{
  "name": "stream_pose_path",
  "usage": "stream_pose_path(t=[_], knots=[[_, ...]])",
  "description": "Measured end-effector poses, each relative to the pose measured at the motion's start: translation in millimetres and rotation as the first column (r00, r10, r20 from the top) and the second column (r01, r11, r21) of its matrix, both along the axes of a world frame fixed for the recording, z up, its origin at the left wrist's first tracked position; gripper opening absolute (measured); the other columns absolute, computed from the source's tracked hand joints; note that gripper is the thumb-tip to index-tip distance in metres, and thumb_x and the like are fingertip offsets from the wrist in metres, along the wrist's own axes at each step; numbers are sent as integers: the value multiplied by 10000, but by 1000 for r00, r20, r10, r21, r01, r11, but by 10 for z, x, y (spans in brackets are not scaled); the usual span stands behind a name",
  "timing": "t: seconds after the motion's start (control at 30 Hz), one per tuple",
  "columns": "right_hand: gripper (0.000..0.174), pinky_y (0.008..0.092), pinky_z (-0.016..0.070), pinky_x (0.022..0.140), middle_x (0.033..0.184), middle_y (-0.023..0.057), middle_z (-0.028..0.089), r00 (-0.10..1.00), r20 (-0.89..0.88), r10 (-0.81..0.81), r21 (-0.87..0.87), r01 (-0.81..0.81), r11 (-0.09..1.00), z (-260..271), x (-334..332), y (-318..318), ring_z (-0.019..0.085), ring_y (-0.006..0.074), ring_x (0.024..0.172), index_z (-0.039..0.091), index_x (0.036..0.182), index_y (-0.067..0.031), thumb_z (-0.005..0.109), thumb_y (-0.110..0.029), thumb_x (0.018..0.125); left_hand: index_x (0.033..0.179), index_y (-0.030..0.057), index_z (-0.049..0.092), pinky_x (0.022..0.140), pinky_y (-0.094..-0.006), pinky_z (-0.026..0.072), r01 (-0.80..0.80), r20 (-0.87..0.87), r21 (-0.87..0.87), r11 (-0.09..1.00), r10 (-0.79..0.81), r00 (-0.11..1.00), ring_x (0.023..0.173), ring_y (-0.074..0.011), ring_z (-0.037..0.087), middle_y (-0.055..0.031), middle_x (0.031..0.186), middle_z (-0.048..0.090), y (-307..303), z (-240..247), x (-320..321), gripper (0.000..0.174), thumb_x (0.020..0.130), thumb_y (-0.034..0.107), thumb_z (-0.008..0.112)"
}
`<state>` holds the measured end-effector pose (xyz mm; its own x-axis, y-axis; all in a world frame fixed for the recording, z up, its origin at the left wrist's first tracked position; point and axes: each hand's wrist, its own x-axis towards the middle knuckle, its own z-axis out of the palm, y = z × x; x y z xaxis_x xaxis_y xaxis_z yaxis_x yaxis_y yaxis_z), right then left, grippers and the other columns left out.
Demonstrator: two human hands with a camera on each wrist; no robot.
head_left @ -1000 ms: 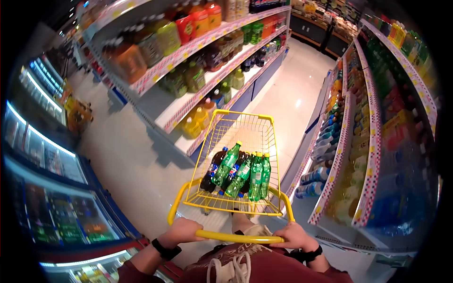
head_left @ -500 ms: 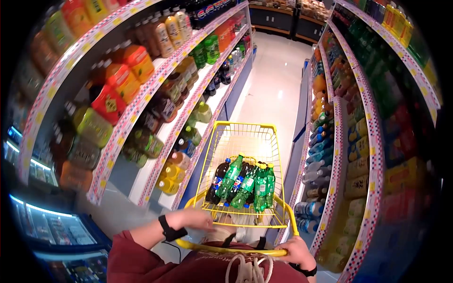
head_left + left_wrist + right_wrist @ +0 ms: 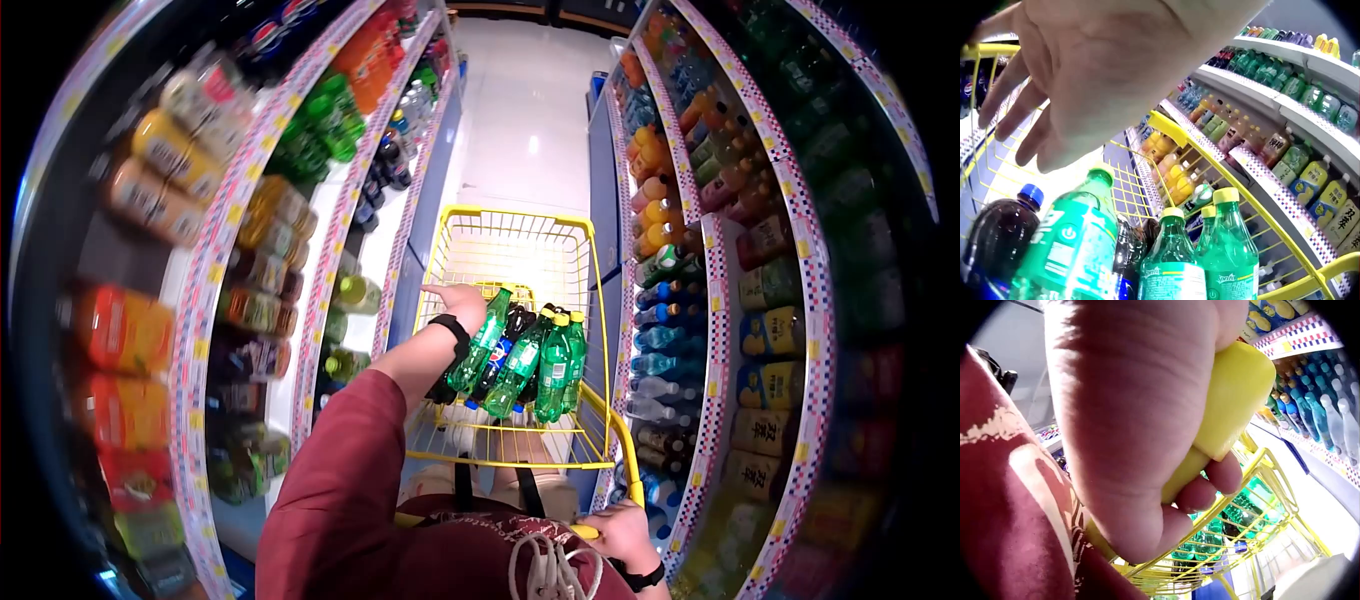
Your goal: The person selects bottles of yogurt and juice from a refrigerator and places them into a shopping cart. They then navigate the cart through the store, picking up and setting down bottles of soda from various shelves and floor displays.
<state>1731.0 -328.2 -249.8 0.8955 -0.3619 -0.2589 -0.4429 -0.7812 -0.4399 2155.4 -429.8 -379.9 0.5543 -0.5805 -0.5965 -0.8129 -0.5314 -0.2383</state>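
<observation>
My left hand [image 3: 462, 303] reaches out over the left side of the yellow wire shopping cart [image 3: 520, 214]. Its fingers are extended and spread, holding nothing, as the left wrist view shows above a green Sprite bottle [image 3: 1075, 234]. The right hand [image 3: 622, 530] grips the cart's yellow handle [image 3: 1235, 400], fingers curled round it. Inside the basket several green Sprite bottles [image 3: 517, 372] with yellow caps lean among dark Pepsi bottles [image 3: 1002, 228] with blue caps.
Shelves of drinks line both sides of the aisle. Orange drink bottles [image 3: 128, 410] stand on the left shelf, and green soda bottles [image 3: 325, 125] farther along. Blue bottles [image 3: 660, 340] fill a low right shelf close to the cart. Pale floor [image 3: 525, 120] stretches ahead.
My left hand has let go of the handle and swung forward over the basket. The right hand still holds the handle. The cart now faces straight along the aisle, with the left shelf nearer.
</observation>
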Motion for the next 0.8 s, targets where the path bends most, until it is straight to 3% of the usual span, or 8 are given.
stream_pose_path(t=[0.13, 0.2, 0.23, 0.27, 0.3, 0.43, 0.6, 0.8], knots=[[171, 305, 434, 599, 618, -28, 589, 1000, -1, -4, 41, 4, 999, -47, 255, -594, 579, 182, 591, 670, 783, -245, 652, -299, 621, 1007, 106, 691, 966, -641, 252, 332, 413, 81, 940, -335, 847, 1031, -278, 603, -69, 1057, 660, -789, -847, 467, 241, 824, 208, 571], [142, 296, 420, 573, 581, -40, 567, 999, 0, 49, -58, -49, 997, -138, 347, -925, 566, 167, 560, 664, 756, -251, 611, -272, 626, 999, 96, 687, 964, -492, 360, 22, -36, -168, 986, -29, 999, 1014, -243, 612, -84, 1046, 660, -1115, -1200, 816, 291, 822, 296, 570], [131, 279, 406, 549, 552, -56, 546, 996, 25, 86, -125, -82, 989, -246, 367, -1082, 558, 148, 541, 653, 738, -263, 574, -259, 634, 1075, 149, 657, 844, -449, 458, -185, -185, -71, 980, 169, 968, 1022, -193, 607, -25, 1112, 639, -1231, -1272, 961, 355, 850, 394, 534], [192, 367, 452, 745, 727, 51, 579, 968, -245, 49, 46, -39, 998, 116, 584, -1237, 590, 217, 760, 649, 872, -133, 639, -169, 684, 1063, 150, 657, 798, -415, 483, -178, -197, -119, 977, 153, 968, 1005, -207, 615, -34, 1091, 644, -1336, -1125, 1059, 392, 814, 437, 562], [142, 356, 440, 668, 634, 14, 561, 1000, 13, 16, -90, -15, 996, 26, 661, -1398, 563, 215, 632, 639, 743, -148, 618, -233, 632, 1052, 150, 657, 752, -380, 507, -167, -209, -163, 972, 131, 969, 987, -220, 623, -44, 1070, 649, -1438, -965, 1144, 433, 778, 479, 590], [83, 297, 391, 531, 528, -49, 522, 998, -3, 62, -109, -62, 992, -365, 826, -2100, 563, 151, 541, 647, 690, -249, 581, -272, 646, 937, 58, 605, 704, -428, 499, -101, -243, -566, 818, -48, 969, 776, -346, 622, -176, 826, 645, -1675, -898, 1674, 401, 750, 411, 636], [151, 330, 428, 572, 583, -18, 581, 997, 77, 13, 20, -15, 1000, -106, 1397, -2920, 576, 197, 558, 662, 711, -212, 671, -294, 584, 947, 58, 508, 612, -436, 492, 79, -218, -779, 622, -387, 896, 690, -369, 597, -177, 758, 600, -1517, 641, 1748, 350, 817, 371, 598], [134, 331, 416, 514, 556, -12, 576, 995, 97, 7, -13, -6, 1000, -30, 1950, -3716, 561, 202, 515, 638, 645, -204, 672, -304, 563, 1011, 8, 481, 695, -377, 469, -181, -196, -972, 152, -89, 976, 792, -344, 584, -184, 883, 573, -1399, 1103, 2510, 332, 801, 186, 667]])
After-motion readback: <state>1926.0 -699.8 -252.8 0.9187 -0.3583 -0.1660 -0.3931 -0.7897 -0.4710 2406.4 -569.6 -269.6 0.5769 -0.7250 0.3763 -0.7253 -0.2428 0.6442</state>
